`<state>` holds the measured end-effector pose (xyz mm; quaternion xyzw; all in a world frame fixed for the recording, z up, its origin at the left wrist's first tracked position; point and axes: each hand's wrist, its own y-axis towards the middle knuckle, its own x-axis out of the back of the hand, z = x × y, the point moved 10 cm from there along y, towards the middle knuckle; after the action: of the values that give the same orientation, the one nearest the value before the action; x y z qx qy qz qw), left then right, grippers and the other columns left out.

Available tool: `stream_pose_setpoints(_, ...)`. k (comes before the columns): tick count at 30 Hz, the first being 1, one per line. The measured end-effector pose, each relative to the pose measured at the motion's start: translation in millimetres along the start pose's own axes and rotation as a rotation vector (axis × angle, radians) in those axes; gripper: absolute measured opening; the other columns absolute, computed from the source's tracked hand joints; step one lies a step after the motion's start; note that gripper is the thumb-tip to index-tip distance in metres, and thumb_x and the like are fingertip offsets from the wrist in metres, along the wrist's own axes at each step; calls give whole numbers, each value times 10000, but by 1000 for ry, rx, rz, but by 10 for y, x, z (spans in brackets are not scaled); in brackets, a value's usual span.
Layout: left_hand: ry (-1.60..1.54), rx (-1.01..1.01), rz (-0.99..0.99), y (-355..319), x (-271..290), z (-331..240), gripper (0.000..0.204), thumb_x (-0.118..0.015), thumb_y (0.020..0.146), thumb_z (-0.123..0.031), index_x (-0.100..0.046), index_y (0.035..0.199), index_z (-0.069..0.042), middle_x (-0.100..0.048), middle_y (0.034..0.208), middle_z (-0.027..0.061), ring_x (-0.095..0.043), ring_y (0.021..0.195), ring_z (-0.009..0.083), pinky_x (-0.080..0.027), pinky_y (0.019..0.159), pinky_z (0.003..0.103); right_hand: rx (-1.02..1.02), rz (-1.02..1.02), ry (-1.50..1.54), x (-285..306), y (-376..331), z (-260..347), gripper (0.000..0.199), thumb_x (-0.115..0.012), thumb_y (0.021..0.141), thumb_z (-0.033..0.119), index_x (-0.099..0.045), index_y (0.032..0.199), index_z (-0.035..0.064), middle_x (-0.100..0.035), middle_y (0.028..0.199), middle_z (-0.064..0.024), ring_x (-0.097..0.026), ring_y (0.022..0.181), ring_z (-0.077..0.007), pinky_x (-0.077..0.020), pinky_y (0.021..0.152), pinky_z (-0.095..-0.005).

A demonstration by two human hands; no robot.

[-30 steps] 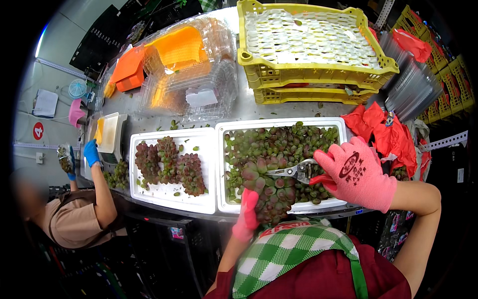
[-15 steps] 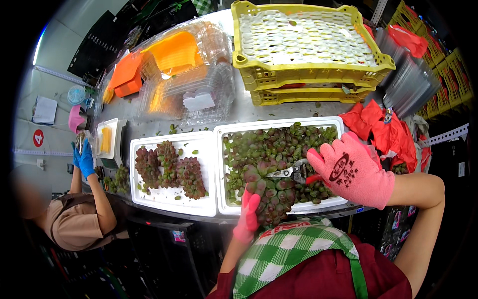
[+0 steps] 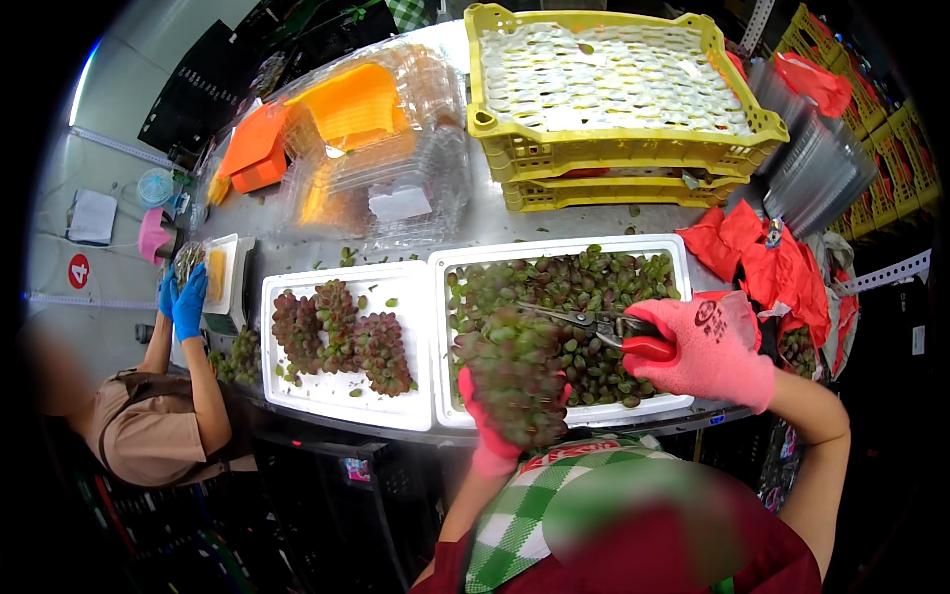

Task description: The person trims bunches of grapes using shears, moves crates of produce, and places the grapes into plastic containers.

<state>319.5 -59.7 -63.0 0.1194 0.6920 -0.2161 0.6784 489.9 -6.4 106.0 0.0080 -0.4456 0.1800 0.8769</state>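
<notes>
A bunch of reddish-green grapes (image 3: pixel 520 381), blurred in part, rests in my left hand (image 3: pixel 490 431), whose pink-gloved fingers curl around its sides from below. My right hand (image 3: pixel 708 346), also in a pink glove, is closed on the red handles of a pair of scissors (image 3: pixel 594 327). Their metal blades point left and lie beside the upper part of the bunch. Beneath both hands is a white tray (image 3: pixel 681 267) spread with loose grapes (image 3: pixel 594 267). Another white tray (image 3: pixel 346 411) to the left bears several grape bunches (image 3: pixel 384 351).
Stacked yellow crates (image 3: pixel 623 158) stand behind the trays. Clear plastic boxes (image 3: pixel 396 183) and orange sheets (image 3: pixel 346 104) lie at the back left. Red wrapping (image 3: pixel 777 257) sits at the right. A person with blue gloves (image 3: pixel 188 302) works at far left beside a scale (image 3: pixel 226 287).
My right hand has turned and drawn slightly down, bringing the scissors' red handles into fuller view. The bunch in my left hand has turned and shifted a little left.
</notes>
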Motion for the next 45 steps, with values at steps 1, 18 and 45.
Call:
stream_pose_setpoints(1,-15,17,-6,-2,34,7,851,-296,873,-715,-341,1432,-73,-486,1361,159,-546,1157,343,-443,976,516,-67,60,118,-89,-16,-68,443,-722,739,345,-599,1062,68,-638,859,-123,-648,801,-296,-504,695,-373)
stream_pose_setpoints(18,335,-167,135,48,-366,-365,882,-499,829,-661,-187,1503,-185,-271,1518,95,-343,1343,308,-360,1058,479,-361,430,460,-522,-344,-200,573,-711,801,382,-557,1220,23,-697,903,-106,-664,763,-145,-512,689,-290)
stream_pose_setpoints(45,319,-173,91,84,-389,-521,620,-569,805,-272,-321,1365,-178,-435,1267,113,-409,1236,359,-417,990,528,-58,273,230,-374,-259,18,517,-686,795,420,-575,1117,31,-650,887,-149,-656,815,-282,-502,720,-368)
